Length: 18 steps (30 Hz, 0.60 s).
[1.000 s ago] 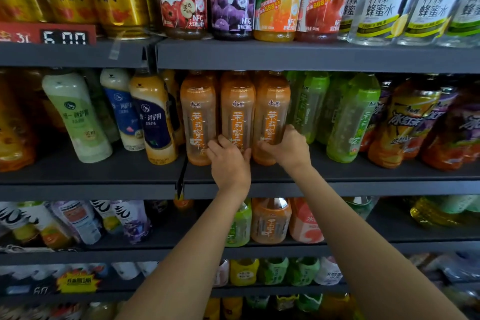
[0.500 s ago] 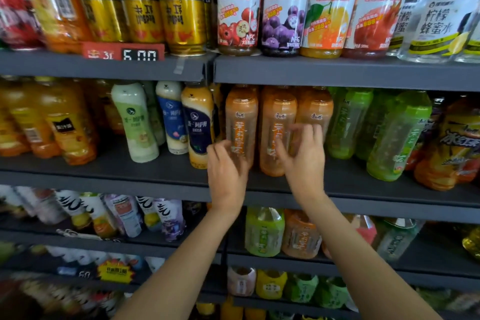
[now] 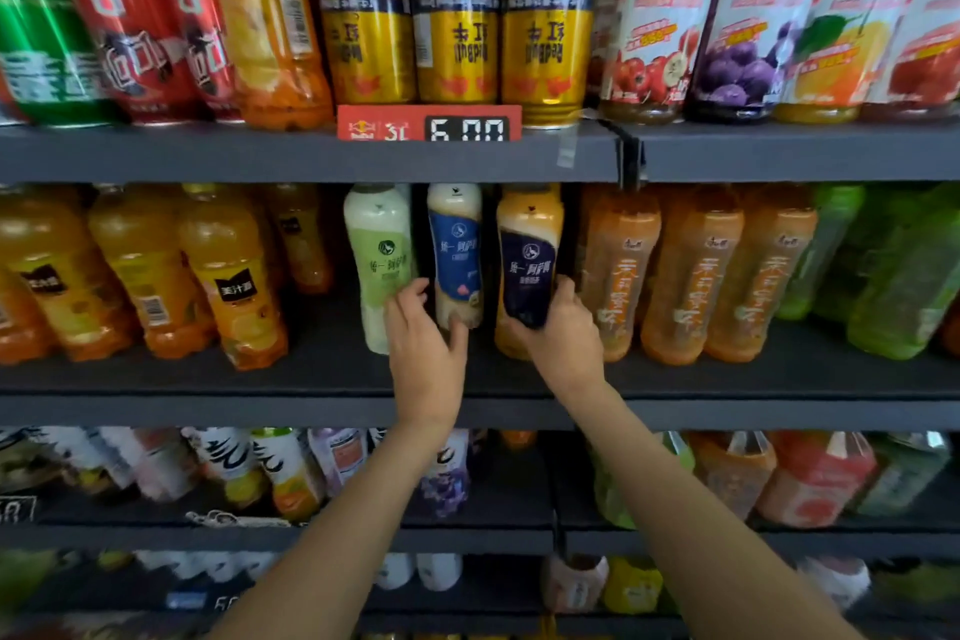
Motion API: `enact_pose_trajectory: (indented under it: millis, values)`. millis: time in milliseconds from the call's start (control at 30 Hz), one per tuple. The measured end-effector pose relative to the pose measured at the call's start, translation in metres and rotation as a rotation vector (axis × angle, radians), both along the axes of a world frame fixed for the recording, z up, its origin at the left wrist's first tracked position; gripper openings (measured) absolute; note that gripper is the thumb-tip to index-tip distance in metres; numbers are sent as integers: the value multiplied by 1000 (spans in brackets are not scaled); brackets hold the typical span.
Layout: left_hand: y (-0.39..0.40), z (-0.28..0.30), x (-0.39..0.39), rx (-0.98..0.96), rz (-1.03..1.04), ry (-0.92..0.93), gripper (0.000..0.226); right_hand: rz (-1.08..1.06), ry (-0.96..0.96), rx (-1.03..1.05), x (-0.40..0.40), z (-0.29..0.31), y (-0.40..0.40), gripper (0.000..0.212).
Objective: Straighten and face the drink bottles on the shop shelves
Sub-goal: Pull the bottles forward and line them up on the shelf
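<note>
Three milk-tea bottles stand together on the middle shelf [image 3: 208, 408]: a green-labelled one [image 3: 378, 255], a blue-labelled one [image 3: 455, 250] and a navy-labelled one [image 3: 529, 260]. My left hand [image 3: 425, 359] grips the base of the blue-labelled bottle, fingers in the gap beside the green one and thumb on its right side. My right hand [image 3: 563, 346] grips the lower part of the navy-labelled bottle, thumb on its left and fingers on its right. The navy label looks twisted slightly.
Orange tea bottles [image 3: 696, 276] stand right of my right hand, then green bottles [image 3: 883, 265]. Orange juice bottles [image 3: 228, 276] fill the left. Gold cans [image 3: 457, 42] and a red price tag [image 3: 428, 124] sit on the upper shelf. Lower shelves hold mixed bottles.
Both hands have left the orange tea bottles and moved left to the milk-tea bottles, taking hold of the blue-labelled and navy-labelled ones. The view has shifted left too.
</note>
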State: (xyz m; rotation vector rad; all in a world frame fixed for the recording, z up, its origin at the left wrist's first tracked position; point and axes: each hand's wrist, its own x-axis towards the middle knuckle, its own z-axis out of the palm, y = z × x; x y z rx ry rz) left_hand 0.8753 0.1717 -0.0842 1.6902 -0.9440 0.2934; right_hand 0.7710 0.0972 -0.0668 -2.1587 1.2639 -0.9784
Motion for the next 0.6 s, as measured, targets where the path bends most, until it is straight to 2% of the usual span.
enact_pose_trajectory:
  millis: [200, 400, 467, 533, 600]
  values:
    - [18, -3, 39, 17, -23, -27, 38, -133, -1, 43, 12, 1, 5, 53]
    - [21, -1, 60, 13, -24, 135, 46, -171, 27, 58, 9, 7, 9, 52]
    - [18, 1, 65, 4, -6, 222, 50, -250, -7, -91, 8, 11, 22, 48]
    - [15, 4, 72, 45, -8, 248, 56, -301, -121, -318, 12, 17, 41, 37]
    - [12, 6, 78, 122, -24, 259, 60, -179, -155, -418, 24, 25, 51, 25]
